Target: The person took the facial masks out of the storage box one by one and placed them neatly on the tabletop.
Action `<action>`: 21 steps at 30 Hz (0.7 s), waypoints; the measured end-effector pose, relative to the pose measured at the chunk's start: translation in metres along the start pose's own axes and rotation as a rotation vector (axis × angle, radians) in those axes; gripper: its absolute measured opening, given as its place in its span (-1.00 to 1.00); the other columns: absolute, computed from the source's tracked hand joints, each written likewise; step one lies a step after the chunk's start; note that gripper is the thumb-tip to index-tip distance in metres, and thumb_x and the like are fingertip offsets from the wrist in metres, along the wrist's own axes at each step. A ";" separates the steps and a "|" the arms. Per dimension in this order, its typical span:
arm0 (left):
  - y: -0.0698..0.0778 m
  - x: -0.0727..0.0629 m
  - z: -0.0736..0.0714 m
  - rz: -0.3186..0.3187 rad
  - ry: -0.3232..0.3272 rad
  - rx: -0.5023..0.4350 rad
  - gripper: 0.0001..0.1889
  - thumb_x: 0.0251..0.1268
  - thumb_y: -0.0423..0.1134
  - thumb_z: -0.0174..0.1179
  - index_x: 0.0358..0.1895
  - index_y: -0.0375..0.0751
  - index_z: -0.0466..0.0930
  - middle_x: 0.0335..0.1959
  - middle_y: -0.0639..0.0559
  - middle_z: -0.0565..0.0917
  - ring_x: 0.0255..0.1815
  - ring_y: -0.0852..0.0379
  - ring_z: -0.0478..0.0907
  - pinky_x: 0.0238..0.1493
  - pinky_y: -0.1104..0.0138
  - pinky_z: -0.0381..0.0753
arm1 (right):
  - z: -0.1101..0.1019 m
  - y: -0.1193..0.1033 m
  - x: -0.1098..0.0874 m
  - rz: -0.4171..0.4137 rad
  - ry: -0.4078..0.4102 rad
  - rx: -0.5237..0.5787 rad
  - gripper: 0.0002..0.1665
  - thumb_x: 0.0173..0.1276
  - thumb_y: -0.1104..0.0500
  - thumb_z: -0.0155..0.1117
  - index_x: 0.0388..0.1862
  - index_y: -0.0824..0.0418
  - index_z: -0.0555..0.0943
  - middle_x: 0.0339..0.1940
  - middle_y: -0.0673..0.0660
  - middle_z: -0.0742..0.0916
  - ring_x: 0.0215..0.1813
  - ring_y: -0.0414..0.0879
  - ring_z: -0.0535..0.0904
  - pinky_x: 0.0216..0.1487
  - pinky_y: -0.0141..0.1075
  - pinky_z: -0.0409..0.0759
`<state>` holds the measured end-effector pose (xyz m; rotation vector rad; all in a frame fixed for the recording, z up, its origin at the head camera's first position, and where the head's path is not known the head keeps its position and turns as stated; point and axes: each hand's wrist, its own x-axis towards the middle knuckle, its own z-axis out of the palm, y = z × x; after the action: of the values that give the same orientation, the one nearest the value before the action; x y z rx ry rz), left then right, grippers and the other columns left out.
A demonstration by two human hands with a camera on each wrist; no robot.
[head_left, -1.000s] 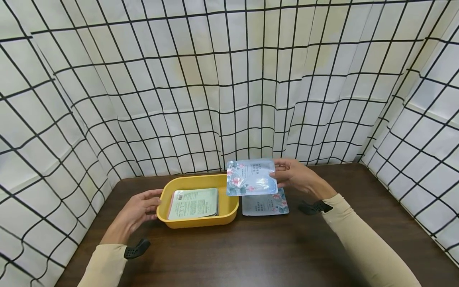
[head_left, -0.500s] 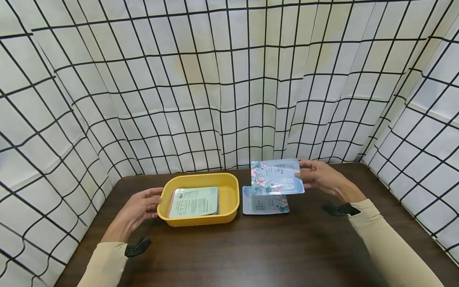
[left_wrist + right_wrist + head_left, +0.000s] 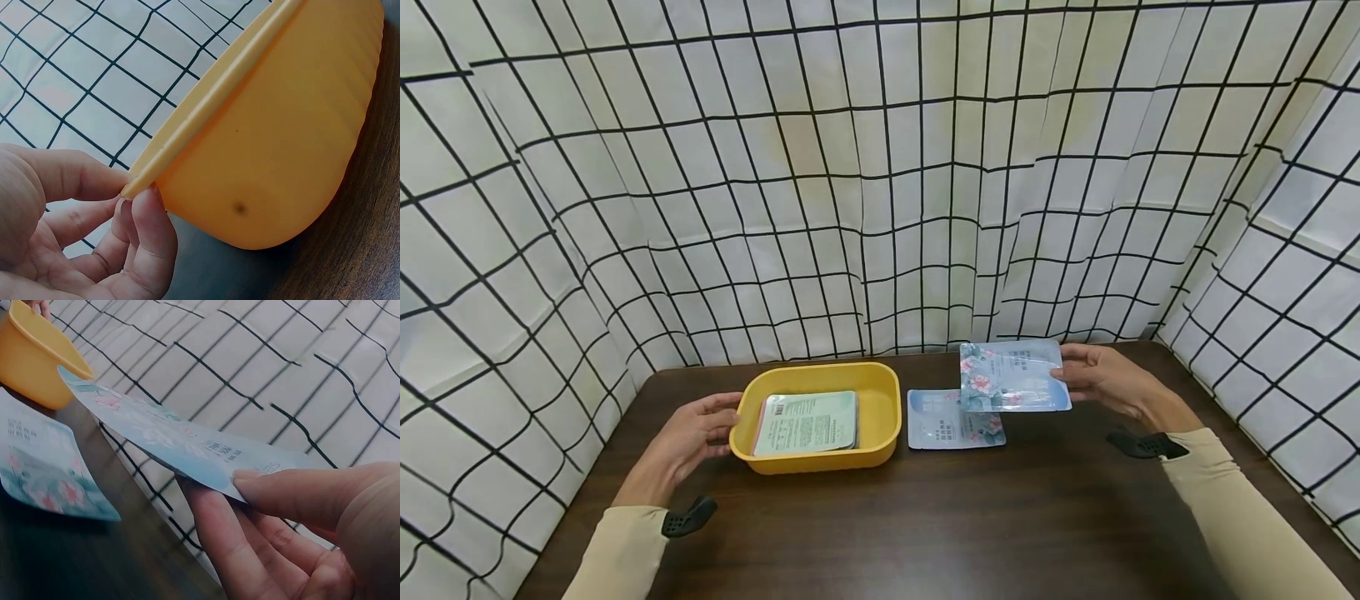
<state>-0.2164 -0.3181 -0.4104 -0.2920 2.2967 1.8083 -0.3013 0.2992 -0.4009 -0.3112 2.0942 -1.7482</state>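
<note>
My left hand (image 3: 688, 440) pinches the rim of a yellow plastic basin (image 3: 880, 410) at its left end, thumb above and fingers beneath, as the left wrist view shows. Inside the basin lies a small stack of flat packets, a pale green printed packet (image 3: 808, 423) on top. With thumb and fingers, my right hand (image 3: 1108, 379) grips the right edge of a light blue floral sachet (image 3: 1015, 375), held raised above the table. Below and left of it, another blue floral sachet (image 3: 936, 419) lies on the table beside the basin, its upper right part covered by the held one.
A dark brown wooden table (image 3: 880, 533) carries everything. White cloth with black grid lines (image 3: 820, 167) stands behind it and on both sides. Black straps with cameras (image 3: 688, 518) sit on both wrists.
My right hand has carried the blue sachet rightward, from above the basin's right edge to right of the sachet on the table, and slightly lower. My left hand stays at the basin rim.
</note>
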 end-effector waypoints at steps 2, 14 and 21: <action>0.000 0.000 0.000 -0.002 0.000 0.001 -0.40 0.52 -0.24 0.13 0.53 -0.27 0.23 0.17 -0.18 0.61 -0.12 0.06 0.62 -0.16 0.25 0.66 | -0.004 0.003 -0.003 0.007 0.013 -0.002 -0.28 0.48 0.21 0.28 0.48 0.42 0.23 0.00 0.10 0.76 -0.04 0.03 0.75 -0.03 -0.08 0.72; -0.003 0.001 0.000 -0.016 -0.002 -0.012 -0.39 0.51 -0.23 0.14 0.54 -0.26 0.22 0.15 -0.15 0.62 -0.12 0.05 0.62 -0.16 0.26 0.66 | -0.025 0.019 -0.017 0.042 0.075 0.000 -0.33 0.48 0.19 0.29 0.43 0.40 0.27 -0.03 0.05 0.76 -0.07 0.01 0.74 -0.01 -0.07 0.72; -0.001 0.001 -0.001 -0.009 0.001 -0.011 -0.40 0.52 -0.24 0.13 0.53 -0.26 0.23 0.12 -0.11 0.64 -0.13 0.07 0.63 -0.17 0.26 0.67 | -0.035 0.028 -0.023 0.054 0.089 -0.007 -0.28 0.49 0.18 0.28 0.46 0.43 0.23 -0.06 0.06 0.77 -0.08 0.00 0.75 -0.03 -0.09 0.72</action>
<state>-0.2168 -0.3197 -0.4114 -0.3036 2.2833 1.8173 -0.2936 0.3449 -0.4193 -0.1798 2.1500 -1.7542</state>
